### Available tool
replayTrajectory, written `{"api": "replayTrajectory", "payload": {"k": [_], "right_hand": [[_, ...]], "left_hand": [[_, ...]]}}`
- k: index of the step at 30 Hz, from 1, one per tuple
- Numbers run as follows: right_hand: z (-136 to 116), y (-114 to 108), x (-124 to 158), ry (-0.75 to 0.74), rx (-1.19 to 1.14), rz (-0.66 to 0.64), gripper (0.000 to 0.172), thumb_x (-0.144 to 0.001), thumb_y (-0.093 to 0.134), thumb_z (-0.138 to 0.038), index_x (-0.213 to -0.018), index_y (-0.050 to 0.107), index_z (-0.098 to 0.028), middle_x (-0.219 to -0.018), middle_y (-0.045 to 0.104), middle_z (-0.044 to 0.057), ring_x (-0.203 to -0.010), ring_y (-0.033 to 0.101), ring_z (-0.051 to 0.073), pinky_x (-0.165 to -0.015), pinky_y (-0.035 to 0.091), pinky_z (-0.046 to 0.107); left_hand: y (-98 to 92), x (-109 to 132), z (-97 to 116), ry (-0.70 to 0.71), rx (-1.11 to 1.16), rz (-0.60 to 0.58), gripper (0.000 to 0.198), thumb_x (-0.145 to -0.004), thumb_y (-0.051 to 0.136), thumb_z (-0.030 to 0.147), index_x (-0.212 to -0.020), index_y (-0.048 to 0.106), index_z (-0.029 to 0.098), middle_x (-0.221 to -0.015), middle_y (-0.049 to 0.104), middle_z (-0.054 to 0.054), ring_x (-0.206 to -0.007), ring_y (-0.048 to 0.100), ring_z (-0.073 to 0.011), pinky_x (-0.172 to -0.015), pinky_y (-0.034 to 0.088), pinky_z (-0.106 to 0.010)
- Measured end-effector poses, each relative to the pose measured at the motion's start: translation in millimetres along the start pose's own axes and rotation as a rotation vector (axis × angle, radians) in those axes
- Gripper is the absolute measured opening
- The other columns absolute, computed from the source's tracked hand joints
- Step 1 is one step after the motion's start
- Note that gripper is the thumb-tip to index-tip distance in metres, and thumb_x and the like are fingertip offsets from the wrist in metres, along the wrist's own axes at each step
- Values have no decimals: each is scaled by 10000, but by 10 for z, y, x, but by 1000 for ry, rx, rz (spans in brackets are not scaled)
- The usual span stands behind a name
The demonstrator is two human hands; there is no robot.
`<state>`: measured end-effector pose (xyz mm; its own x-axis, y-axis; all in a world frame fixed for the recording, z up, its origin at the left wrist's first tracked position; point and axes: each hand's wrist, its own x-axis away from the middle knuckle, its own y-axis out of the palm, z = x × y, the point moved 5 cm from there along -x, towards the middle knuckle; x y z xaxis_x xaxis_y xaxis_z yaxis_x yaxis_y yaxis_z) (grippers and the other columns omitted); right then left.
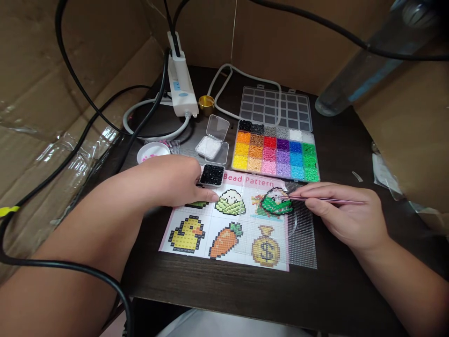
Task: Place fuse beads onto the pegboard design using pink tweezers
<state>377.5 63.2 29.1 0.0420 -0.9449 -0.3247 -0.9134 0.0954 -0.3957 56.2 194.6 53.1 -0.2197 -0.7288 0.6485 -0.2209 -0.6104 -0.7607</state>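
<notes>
My right hand (345,210) grips slim pink tweezers (333,201), whose tip reaches the right part of a bead piece (277,202). Green, white and pale pink beads fill that piece inside a black outline. A clear pegboard (303,238) lies beneath it, over the printed pattern sheet (242,262). My left hand (171,180) rests at the sheet's upper left, its thumb stretched along the paper. Close against its curled index finger sits a small clear box of black beads (212,174). The other fingers of that hand are hidden.
Behind the sheet stands a sorted bead case (275,150), its clear lid (277,107) folded back. White beads (209,147) fill an open small box. A white dish (153,152), gold cup (206,105) and power strip (182,89) stand left. Black cables (66,264) cross my left arm.
</notes>
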Motion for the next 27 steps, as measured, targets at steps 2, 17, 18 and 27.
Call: {"api": "replayTrajectory", "payload": {"k": [2,17,18,27], "right_hand": [[3,3,-6,1,-3,-1,131,-1085,1008,-273,-1071,1052,-395,-1052,1012,24,-972,999,305,-900,857,415],[209,-213,15,39,46,288,58,-1062,999,-342,-1067,1040,-301,-1121,1013,106,-873,933,288,-744,780,411],[259,-258,10,53,45,334,81,-1067,995,-363,-1085,1038,-296,-1137,1010,116,-809,890,266,-667,727,394],[537,-528,-239,180,-63,590,192,-907,1014,-421,-983,1030,-246,-827,912,95,-577,537,148,-524,400,308]], "left_hand": [[4,-12,2,5,4,6,689,-813,763,1029,-746,837,347,-785,831,-159,-821,808,-398,-767,538,-504],[55,-56,-76,11,51,17,731,-822,818,1022,-642,722,320,-702,777,-154,-835,823,-416,-765,525,-511],[46,-40,-65,-12,37,11,724,-837,833,997,-638,699,314,-740,804,-158,-844,826,-413,-763,524,-505],[61,-57,-117,-1,-3,-9,597,-1020,702,840,-956,849,265,-927,897,-140,-860,819,-365,-764,534,-446]]}}
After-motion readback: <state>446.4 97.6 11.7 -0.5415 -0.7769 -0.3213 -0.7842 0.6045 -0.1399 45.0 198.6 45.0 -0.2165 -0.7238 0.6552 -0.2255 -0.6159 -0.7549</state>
